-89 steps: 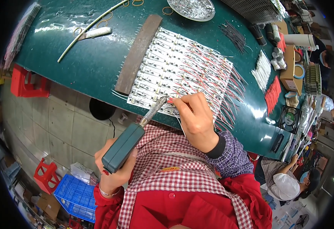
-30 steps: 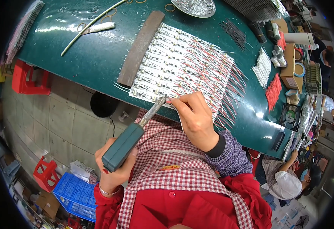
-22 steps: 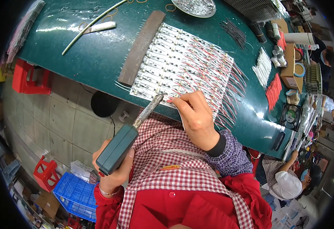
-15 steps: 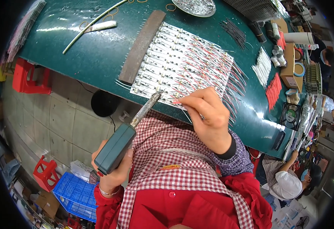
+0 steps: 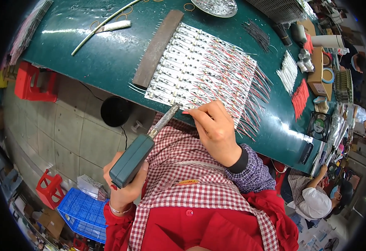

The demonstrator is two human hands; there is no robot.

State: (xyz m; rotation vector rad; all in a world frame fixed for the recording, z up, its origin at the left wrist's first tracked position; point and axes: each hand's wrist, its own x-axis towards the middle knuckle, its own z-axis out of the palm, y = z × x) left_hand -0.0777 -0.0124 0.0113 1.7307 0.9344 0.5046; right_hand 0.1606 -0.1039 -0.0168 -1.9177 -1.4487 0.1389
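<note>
My left hand (image 5: 126, 193) is wrapped round the dark green handle of a soldering iron (image 5: 132, 159). The iron's metal tip points up and right, at the near edge of a white circuit board panel (image 5: 172, 62). Close by the tip, my right hand (image 5: 217, 133) pinches a thin red wire (image 5: 186, 112) between thumb and fingertips. Whether tip and wire touch is too small to tell. Many red and white wires (image 5: 229, 73) lie across the right part of the panel. A brown flat bar (image 5: 158, 49) rests along its left side, with wire ends poking out beyond it.
Black wires (image 5: 256, 35), white wires (image 5: 287, 73) and red wires (image 5: 300, 99) lie in bunches at the right. A metal dish (image 5: 217, 8) stands at the far edge, a cardboard box (image 5: 318, 83) farther right. Below the table are a black bin (image 5: 115, 111) and a red stool (image 5: 34, 85).
My right hand has moved left and slightly nearer, bringing the red wire close to the iron's tip. The iron has shifted slightly right and nearer me.
</note>
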